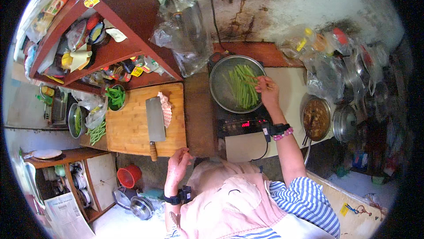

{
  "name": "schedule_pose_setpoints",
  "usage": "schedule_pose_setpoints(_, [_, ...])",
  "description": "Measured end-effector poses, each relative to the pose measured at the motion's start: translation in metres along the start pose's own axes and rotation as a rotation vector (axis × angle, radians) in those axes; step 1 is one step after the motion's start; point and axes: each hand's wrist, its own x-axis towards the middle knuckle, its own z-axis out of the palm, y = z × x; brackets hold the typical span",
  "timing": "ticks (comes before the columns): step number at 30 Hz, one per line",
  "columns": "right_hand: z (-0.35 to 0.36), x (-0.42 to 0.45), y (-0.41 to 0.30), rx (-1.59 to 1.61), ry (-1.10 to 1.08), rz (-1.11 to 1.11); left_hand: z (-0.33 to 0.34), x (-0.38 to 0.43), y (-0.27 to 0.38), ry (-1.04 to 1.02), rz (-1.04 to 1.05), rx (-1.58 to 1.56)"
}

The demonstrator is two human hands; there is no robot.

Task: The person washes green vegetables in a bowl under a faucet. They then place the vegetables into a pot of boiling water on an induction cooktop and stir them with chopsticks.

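Note:
My right hand is over the right rim of a round metal pan, gripping what look like thin wooden chopsticks. Their tips reach among long green beans, which lie in the pan. The pan sits on a black induction cooker with a lit red display. Nothing is in my left hand, which hovers by the front right corner of a wooden cutting board, fingers loosely bent. On the board lie a cleaver with a wooden handle and a strip of fatty pork beside its blade.
A bowl of cut green peppers stands at the board's back left corner. More green beans lie left of the board. Right of the cooker is a pan of brown food with dark chopsticks. A red-brown shelf rises behind the board.

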Motion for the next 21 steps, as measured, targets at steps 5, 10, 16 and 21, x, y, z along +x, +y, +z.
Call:
schedule_pose_setpoints(5, [0.022, -0.015, 0.006, 0.119, -0.133, 0.14, 0.003, 0.0, 0.009, -0.021, 0.007, 0.035])
schedule_pose_setpoints(10, [0.017, -0.009, 0.01, 0.086, -0.111, 0.075, 0.006, 0.001, 0.015, -0.025, -0.013, 0.028])
schedule_pose_setpoints(16, [0.01, -0.008, -0.007, 0.1, -0.093, 0.047, 0.003, -0.004, 0.012, 0.009, -0.025, 0.027])
schedule_pose_setpoints(21, [0.019, -0.005, 0.003, -0.157, -0.016, 0.002, 0.006, -0.004, 0.016, 0.002, -0.036, 0.051])
